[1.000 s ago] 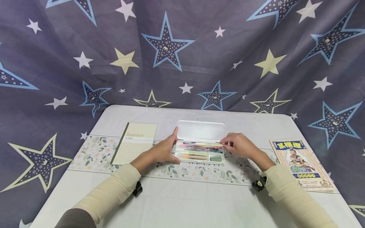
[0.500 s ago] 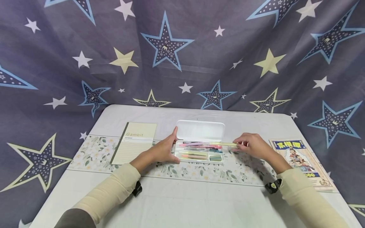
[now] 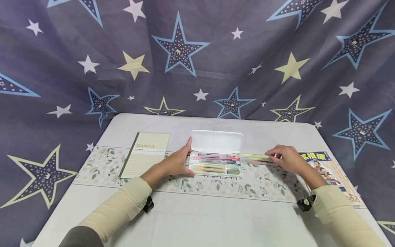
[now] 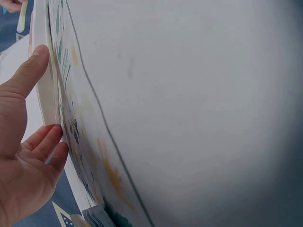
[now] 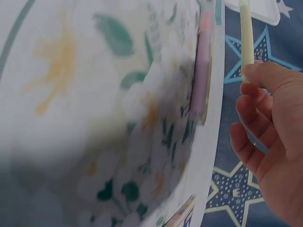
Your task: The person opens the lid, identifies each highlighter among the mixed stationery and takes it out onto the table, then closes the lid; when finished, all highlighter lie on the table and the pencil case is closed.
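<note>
A white pencil case (image 3: 217, 141) lies with its lid raised, holding several colored pens (image 3: 213, 159) and a grey-green eraser (image 3: 233, 171). My left hand (image 3: 177, 164) holds its left end, thumb at the front corner and fingers at the hinge side. To the right of the case, my right hand (image 3: 287, 158) pinches the end of a pale yellow pen (image 5: 246, 40) between thumb and forefinger. The other fingers are loosely bent. Below that pen, a purple pen with a pink part (image 5: 200, 71) lies on the patterned cloth strip.
A Gambit notebook (image 3: 145, 156) lies left of the pencil case. At the right, a comic-style booklet (image 3: 327, 171) is partly covered by my right hand and wrist. A floral strip (image 3: 197, 187) crosses the white table (image 3: 197, 219), and a star-printed curtain (image 3: 216, 68) hangs behind.
My right hand has moved right, drawing the yellow pen out of the case and past its right end. The purple pen on the cloth has come into view. My left hand stays put.
</note>
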Available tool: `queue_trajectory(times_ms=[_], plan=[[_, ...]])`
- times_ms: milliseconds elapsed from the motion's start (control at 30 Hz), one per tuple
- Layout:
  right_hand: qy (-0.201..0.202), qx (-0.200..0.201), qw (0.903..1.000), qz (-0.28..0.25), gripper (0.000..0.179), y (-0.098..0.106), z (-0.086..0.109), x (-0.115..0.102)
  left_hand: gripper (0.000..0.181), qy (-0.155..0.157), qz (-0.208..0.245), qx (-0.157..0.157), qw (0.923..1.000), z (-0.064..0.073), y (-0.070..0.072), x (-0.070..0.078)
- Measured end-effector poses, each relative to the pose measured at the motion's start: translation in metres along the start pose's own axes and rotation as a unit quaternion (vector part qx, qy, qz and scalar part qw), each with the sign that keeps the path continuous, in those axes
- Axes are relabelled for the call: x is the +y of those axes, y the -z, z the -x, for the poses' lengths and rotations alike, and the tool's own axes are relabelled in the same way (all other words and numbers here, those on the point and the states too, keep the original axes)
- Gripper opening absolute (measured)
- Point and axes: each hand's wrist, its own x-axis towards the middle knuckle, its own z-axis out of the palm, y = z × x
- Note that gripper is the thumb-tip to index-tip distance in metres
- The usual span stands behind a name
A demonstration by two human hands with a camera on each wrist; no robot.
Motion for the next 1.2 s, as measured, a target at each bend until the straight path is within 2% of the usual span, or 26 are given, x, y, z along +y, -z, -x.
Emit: queue_trajectory(times_ms=[500, 867, 1200], plan=[[-0.059, -0.023, 0.998, -0.001, 0.017, -0.004, 0.008, 0.022, 0.152, 0.001, 0.001, 0.0, 1.0, 0.001, 0.001, 0.001], [-0.08, -0.05, 0.9956, -0.004, 0.018, -0.006, 0.009, 0.033, 0.152, -0.003, 0.004, 0.002, 1.0, 0.0, 0.0, 0.001], [-0.078, -0.063, 0.9949, -0.012, 0.02, -0.006, 0.008, 0.032, 0.152, -0.005, 0.006, 0.003, 1.0, 0.0, 0.0, 0.001]])
